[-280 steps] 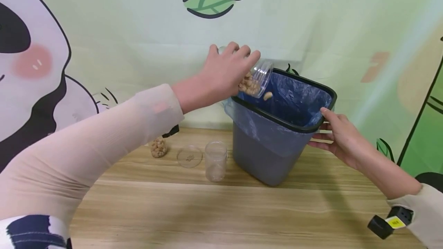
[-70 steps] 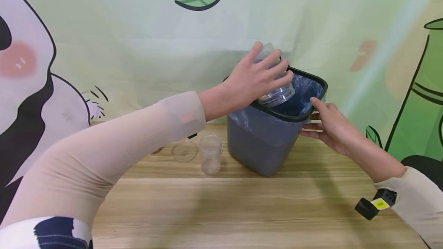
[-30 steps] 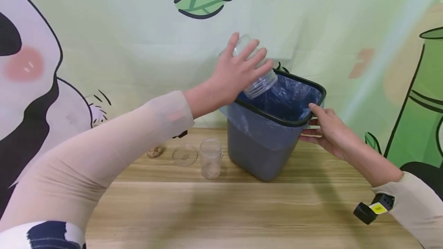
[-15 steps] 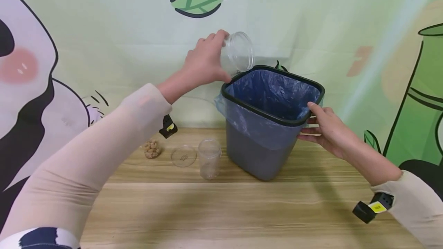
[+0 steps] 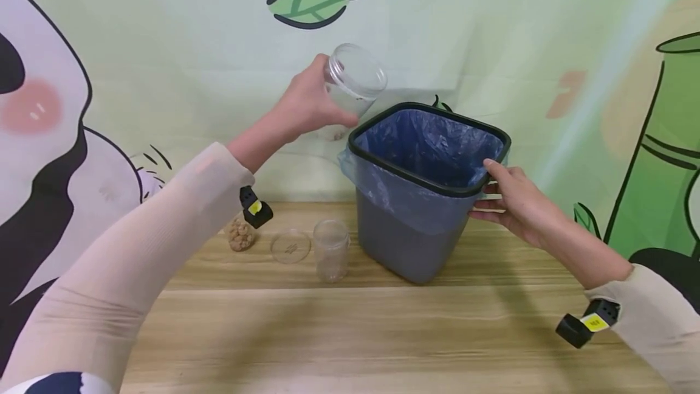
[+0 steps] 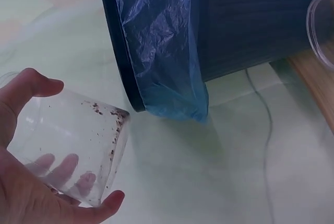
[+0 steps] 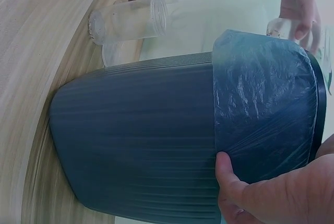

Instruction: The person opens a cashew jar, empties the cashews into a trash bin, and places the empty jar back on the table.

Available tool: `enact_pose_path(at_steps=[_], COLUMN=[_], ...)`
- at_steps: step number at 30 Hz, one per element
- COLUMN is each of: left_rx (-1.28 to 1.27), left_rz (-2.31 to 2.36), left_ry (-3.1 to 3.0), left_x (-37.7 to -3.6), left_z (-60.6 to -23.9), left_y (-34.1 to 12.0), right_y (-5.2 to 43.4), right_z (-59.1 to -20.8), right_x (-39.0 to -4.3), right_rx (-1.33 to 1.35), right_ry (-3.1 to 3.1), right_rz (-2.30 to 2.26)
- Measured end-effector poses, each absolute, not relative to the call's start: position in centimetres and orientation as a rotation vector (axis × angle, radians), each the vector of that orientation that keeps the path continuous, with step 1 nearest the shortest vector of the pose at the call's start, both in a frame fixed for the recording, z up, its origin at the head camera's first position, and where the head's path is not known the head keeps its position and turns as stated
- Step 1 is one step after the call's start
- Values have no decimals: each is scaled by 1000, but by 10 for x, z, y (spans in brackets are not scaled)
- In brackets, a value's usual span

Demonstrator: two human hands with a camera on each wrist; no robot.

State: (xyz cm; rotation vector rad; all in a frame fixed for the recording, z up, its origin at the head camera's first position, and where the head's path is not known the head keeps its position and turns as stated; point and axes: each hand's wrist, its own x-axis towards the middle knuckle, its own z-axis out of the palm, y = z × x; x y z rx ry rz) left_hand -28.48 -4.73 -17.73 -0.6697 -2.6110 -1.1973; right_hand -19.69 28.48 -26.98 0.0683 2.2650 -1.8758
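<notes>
Clear plastic jar [image 5: 354, 89], grasped by the left hand [image 5: 313, 101], has just turned from mouth-down over the lined waste bin [image 5: 407, 242] to mouth-up beside its rim; only dark specks [image 6: 116, 130] show near its base, so emptying looks finished. The right hand [image 5: 516, 199] pinches the bin's edge. An uncapped jar [image 5: 330, 254], flat lid [image 5: 290, 247] and jar of nuts [image 5: 240, 236] sit on the wood-grain table [image 5: 350, 333] before a panda-printed backdrop [image 5: 219, 47].

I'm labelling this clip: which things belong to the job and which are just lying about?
Part of the job:
left hand, gripping the tilted jar
right hand, gripping the bin
blue liner

Seemingly just lying about:
upright jar
clear lid
jar of nut-like pieces
</notes>
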Motion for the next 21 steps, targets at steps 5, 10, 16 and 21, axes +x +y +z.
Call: enact_pose_path(at_steps=[5,10,16,21], left_rx=[-666,-659,-649,-637], left_rz=[-1288,-1347,-1400,-1430], left_ry=[-2604,-2598,-2583,-2598], left_x=[-278,-274,-271,-268], left_z=[-181,-189,-198,-205], left_y=[-53,-59,-68,-77], right_y=[284,284,285,284], right_z=[-271,-272,-272,-272], right_x=[-198,-197,-197,-197], right_rx=[89,98,95,87], right_ry=[2274,2277,2268,2277], right_rz=[-1863,-1854,-1868,-1860])
